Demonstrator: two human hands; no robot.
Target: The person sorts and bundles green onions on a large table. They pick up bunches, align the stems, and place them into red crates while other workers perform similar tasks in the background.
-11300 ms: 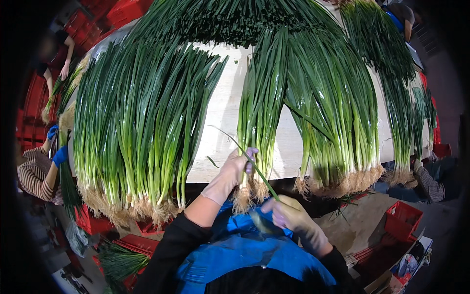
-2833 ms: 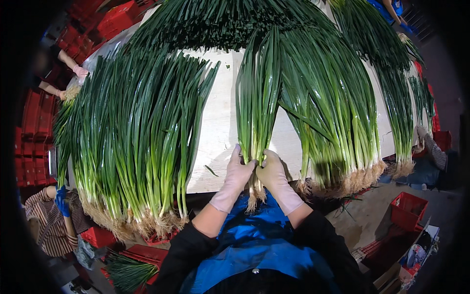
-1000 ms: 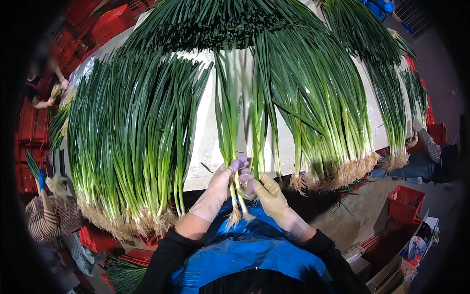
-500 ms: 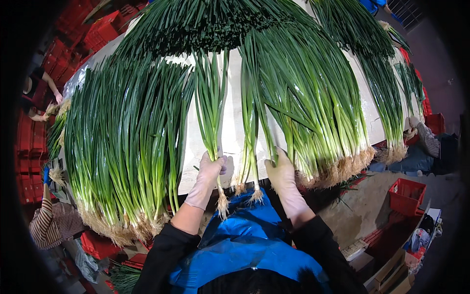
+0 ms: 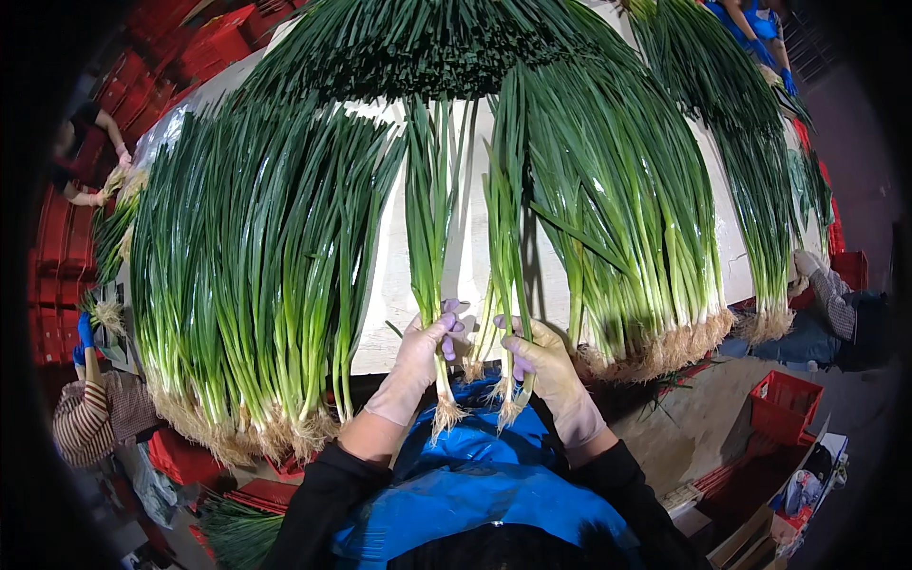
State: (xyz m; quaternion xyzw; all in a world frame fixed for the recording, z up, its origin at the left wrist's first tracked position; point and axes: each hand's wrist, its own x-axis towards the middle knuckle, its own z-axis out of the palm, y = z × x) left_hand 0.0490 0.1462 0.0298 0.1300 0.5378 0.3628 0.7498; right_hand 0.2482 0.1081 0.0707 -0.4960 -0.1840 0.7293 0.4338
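My gloved left hand (image 5: 418, 359) is closed around a few green onions (image 5: 429, 218), their roots hanging below the fingers past the table's near edge. In the glove of my right hand (image 5: 553, 369) a green onion stalk (image 5: 514, 294) is pinched low, close to its roots. Beside it, between the hands, lie thinner stalks with roots (image 5: 473, 366). To the left spreads a wide row of green onions (image 5: 247, 256), roots toward me. Another thick row (image 5: 636, 218) lies to the right of my right hand.
A pale table (image 5: 385, 313) carries the rows, with a dark-green leaf pile (image 5: 427, 47) across its far side. Co-workers' hands show at left and right edges, including a blue glove (image 5: 85, 330). Red crates (image 5: 787, 389) stand at right and along the left.
Both hands have drawn closer together, the left shifting right with its green onions. The right thumb and fingers now pinch a stalk nearer its roots. The whole view has shifted slightly.
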